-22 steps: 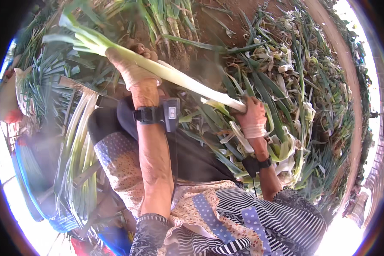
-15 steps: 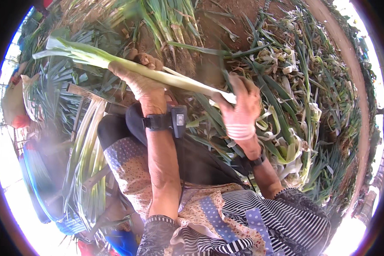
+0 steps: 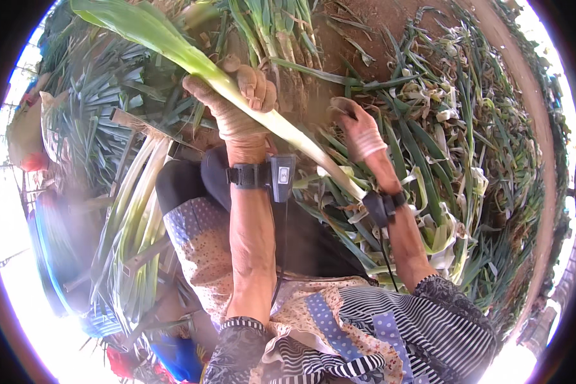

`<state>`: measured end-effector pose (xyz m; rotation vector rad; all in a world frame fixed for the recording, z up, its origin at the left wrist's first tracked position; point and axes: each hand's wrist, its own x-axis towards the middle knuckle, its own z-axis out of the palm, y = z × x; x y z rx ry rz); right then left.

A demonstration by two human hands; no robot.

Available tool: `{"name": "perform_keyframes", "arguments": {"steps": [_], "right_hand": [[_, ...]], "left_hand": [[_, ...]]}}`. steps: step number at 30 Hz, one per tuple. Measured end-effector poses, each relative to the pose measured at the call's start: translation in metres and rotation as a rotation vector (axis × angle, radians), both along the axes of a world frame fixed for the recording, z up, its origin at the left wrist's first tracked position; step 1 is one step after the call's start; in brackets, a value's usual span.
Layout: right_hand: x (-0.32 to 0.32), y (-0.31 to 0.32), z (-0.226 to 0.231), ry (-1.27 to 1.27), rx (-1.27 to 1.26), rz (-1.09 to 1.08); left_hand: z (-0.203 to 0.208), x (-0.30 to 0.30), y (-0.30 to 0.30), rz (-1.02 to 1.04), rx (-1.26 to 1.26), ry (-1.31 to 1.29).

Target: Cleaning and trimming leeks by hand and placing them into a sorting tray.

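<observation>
My left hand [image 3: 233, 105] is wrapped round a long leek [image 3: 288, 131], with fingers on one side and thumb on the other. The leek slants across the view: its broad green leaves [image 3: 141, 35] are at the upper left, and its pale root end reaches the device on my right wrist. Beyond the shaft, my right hand [image 3: 358, 131] is apart from it, bent at the wrist with fingers curled together. Whatever those fingers pinch, if anything, is too blurred to make out. Pale ribbed coverings wrap both hands.
A large heap of stripped leek leaves [image 3: 454, 147] covers the ground at the right. Untrimmed leeks [image 3: 275, 29] lie at the top. Cleaned leeks [image 3: 134, 211] rest in a wooden frame [image 3: 141, 123] at my left, beside a spread of green leaves [image 3: 102, 96]. A blue container [image 3: 176, 358] stands lower left.
The leek has tilted more steeply, its root end coming down toward my right wrist. My right hand has left the shaft and its fingers have curled in. My left hand has shifted slightly right.
</observation>
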<state>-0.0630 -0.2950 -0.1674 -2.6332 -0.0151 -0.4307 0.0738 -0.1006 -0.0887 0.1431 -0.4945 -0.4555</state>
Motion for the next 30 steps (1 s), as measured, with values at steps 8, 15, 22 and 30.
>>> {"name": "perform_keyframes", "arguments": {"steps": [8, 15, 22, 30], "right_hand": [[0.010, 0.059, 0.070, 0.160, 0.664, 0.269], [-0.054, 0.032, 0.072, 0.155, 2.014, 0.251], [-0.137, 0.003, 0.072, 0.883, 0.831, -0.330], [-0.202, 0.008, -0.039, 0.700, 0.283, -0.102]], "left_hand": [[-0.007, -0.007, -0.010, -0.035, 0.059, 0.053], [-0.013, -0.003, -0.003, -0.054, 0.020, 0.009], [-0.006, 0.004, -0.002, -0.079, -0.010, -0.097], [-0.009, -0.009, -0.011, -0.043, 0.087, -0.043]]}}
